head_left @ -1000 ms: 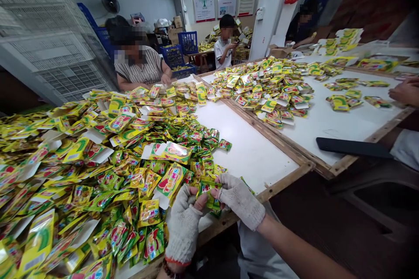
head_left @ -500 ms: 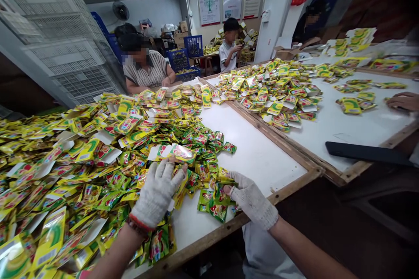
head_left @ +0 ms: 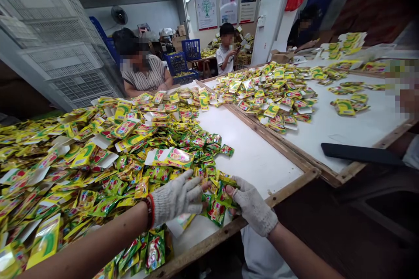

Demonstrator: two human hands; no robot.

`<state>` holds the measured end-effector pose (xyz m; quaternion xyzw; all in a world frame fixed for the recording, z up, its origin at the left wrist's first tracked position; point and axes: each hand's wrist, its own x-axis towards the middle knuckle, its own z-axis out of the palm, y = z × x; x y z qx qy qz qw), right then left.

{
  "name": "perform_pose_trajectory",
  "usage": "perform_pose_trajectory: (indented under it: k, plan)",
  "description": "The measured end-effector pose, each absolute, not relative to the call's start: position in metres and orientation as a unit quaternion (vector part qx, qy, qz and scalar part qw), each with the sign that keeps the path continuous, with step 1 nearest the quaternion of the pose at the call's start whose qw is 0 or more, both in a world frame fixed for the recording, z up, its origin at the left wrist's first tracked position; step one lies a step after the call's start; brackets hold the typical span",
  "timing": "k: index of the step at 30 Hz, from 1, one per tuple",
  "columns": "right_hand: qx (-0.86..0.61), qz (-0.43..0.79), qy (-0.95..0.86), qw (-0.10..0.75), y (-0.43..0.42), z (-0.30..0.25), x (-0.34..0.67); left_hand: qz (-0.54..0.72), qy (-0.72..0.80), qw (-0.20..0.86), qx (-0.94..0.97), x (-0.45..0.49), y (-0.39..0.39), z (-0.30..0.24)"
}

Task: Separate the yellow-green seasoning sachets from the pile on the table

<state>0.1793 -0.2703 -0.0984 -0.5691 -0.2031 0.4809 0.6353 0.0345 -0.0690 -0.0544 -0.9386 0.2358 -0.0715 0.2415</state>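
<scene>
Sachets (head_left: 224, 192), green and yellow with red print, a small bunch near the wooden edge (head_left: 209, 246) of the white table (head_left: 255, 144); right hand (head_left: 253, 205), in a pale knit glove with bare fingertips, pinches them between thumb and fingers; whether the lowest sachets touch the tabletop, cannot tell.

Left hand (head_left: 178, 198), gloved likewise, orange cuff, beaded bracelet (head_left: 150, 211) at the wrist; fingers extended toward the bunch, tips just beside it; a carton (head_left: 185, 222) with a white flap shows partly beneath the palm; whether that hand grips it or merely passes over it, cannot tell.

Large mixed heap (head_left: 98, 174) of cartons and sachets to the left, reaching the table's far side; one sachet (head_left: 227, 150) at the heap's right fringe; second heap (head_left: 275, 91) beyond the wooden divider (head_left: 262, 124); dark flat object (head_left: 356, 152) on the right-hand section, overhanging its near edge.

Across the table, person in striped top (head_left: 144, 74), one hand near the heap; stacked pale crates (head_left: 68, 52) behind at left.
</scene>
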Motion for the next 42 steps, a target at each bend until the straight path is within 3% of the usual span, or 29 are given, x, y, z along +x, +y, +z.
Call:
perform_pose_trajectory:
  k: [9,15,20,25,31,34,37,39,42]
  plan:
    - [-0.540,0.488,-0.151,0.669,-0.272,-0.096,0.181,-0.060,0.201,0.195,-0.958,0.022,-0.090,-0.064]
    - [-0.581,0.421,-0.178,0.674,-0.271,-0.087,0.176,-0.026,-0.159,0.111,-0.981,0.011,-0.104,-0.051]
    - [-0.654,0.373,-0.225,0.618,-0.262,-0.079,0.167,-0.114,-0.270,0.054,-0.955,0.002,-0.134,-0.085]
    - [-0.711,0.409,-0.332,0.466,-0.264,-0.079,0.170,-0.164,-0.283,0.024,-0.945,-0.003,-0.146,-0.094]
    - [-0.779,0.262,-0.486,0.298,-0.259,-0.074,0.174,-0.185,-0.239,0.058,-0.951,0.001,-0.162,-0.094]
    - [-0.793,0.227,-0.467,0.319,-0.256,-0.073,0.170,-0.210,-0.256,0.079,-0.940,0.005,-0.167,-0.101]
    - [-0.749,0.303,-0.455,0.375,-0.261,-0.075,0.172,-0.220,-0.262,0.081,-0.936,0.004,-0.167,-0.104]
    - [-0.737,0.327,-0.461,0.370,-0.265,-0.077,0.175,-0.217,-0.252,0.085,-0.939,0.003,-0.166,-0.106]
    - [-0.769,0.261,-0.466,0.351,-0.267,-0.081,0.174,-0.219,-0.246,0.096,-0.939,0.004,-0.169,-0.109]
